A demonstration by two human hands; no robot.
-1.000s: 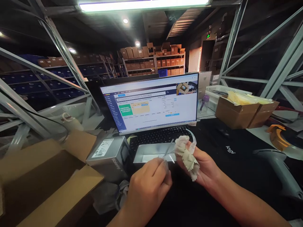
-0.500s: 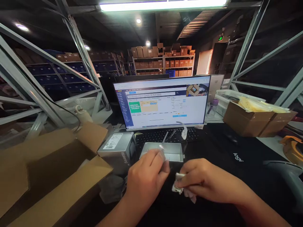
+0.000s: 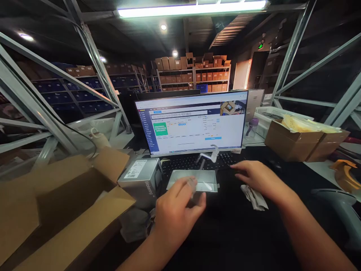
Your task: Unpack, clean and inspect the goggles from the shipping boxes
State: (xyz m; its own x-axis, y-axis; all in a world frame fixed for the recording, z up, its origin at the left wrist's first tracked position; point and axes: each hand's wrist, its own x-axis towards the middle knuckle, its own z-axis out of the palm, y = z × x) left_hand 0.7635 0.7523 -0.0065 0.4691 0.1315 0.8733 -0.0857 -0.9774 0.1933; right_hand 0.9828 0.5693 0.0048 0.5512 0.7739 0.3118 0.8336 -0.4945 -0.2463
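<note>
My left hand is over the near edge of a shallow grey box tray. Its fingers are curled, and a small translucent piece, blurred, shows at their tips; the thumb stands apart. My right hand hovers right of the tray, fingers loosely stretched to the left. Beneath its palm lies crumpled white paper on the black desk mat. A white bent strip lies across the keyboard, behind the tray.
On the left, an opened cardboard box stands beside a grey printed box. The monitor is behind the keyboard. A barcode scanner, a tape dispenser and a carton with yellow packets are on the right.
My right hand has moved right and up, its fingers have loosened, and the crumpled paper now lies farther right. My left hand stays near the tray, thumb farther out. The white strip has shifted left.
</note>
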